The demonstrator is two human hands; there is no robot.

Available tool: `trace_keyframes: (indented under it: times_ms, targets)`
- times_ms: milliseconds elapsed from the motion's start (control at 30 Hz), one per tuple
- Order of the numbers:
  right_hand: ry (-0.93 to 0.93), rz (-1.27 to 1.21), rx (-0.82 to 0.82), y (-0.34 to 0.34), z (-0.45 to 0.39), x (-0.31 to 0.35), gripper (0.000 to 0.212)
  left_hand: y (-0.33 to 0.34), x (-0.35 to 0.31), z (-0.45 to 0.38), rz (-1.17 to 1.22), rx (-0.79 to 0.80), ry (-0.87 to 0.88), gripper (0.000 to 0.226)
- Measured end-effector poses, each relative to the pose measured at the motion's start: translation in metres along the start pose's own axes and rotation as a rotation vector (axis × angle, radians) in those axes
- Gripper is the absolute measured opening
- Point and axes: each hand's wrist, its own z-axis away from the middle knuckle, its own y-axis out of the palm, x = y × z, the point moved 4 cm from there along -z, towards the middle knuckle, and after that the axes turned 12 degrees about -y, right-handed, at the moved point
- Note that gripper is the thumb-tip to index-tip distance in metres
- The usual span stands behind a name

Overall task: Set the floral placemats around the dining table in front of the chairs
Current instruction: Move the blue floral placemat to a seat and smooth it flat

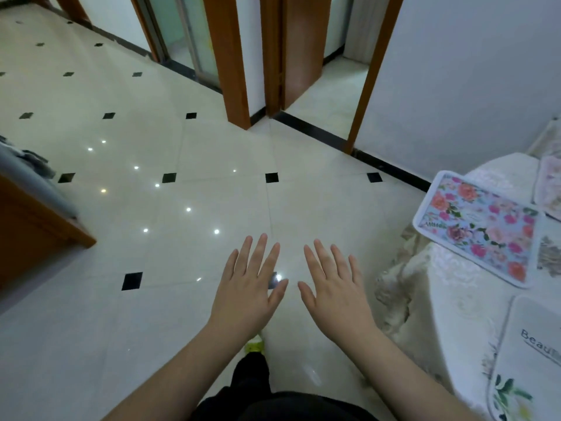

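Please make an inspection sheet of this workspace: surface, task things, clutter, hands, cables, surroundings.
Surface: table at right, under a cream cloth.
Job's things: bright floral placemat lying flat near the table edge; white placemat with lettering nearer the camera; parts of other mats at the frame edge.
Clutter: nothing seen.
Hands: left hand and right hand open, empty, over the floor.
Cables: nothing seen.
Surroundings: tiled floor, wooden door frames; chairs not in view.

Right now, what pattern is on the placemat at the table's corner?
Pink and orange flowers on pale blue placemat, head view.
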Motion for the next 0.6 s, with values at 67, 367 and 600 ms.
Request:
trace_keyframes:
  times_ms: [67,367,600]
  targets:
    - [0.035,0.021,0.012,0.004,-0.027,-0.007,0.064,0.004,0.005,-0.034,0.0,-0.004,0.042,0.067]
    - [0.18,0.068,0.021,-0.004,-0.126,-0.032,0.063,-0.006,0.035,-0.166,0.031,-0.015,0.206,0.065]
    - [0.277,0.057,0.024,-0.004,-0.169,-0.062,0.063,0.006,0.011,-0.23,-0.002,0.047,0.308,0.065]
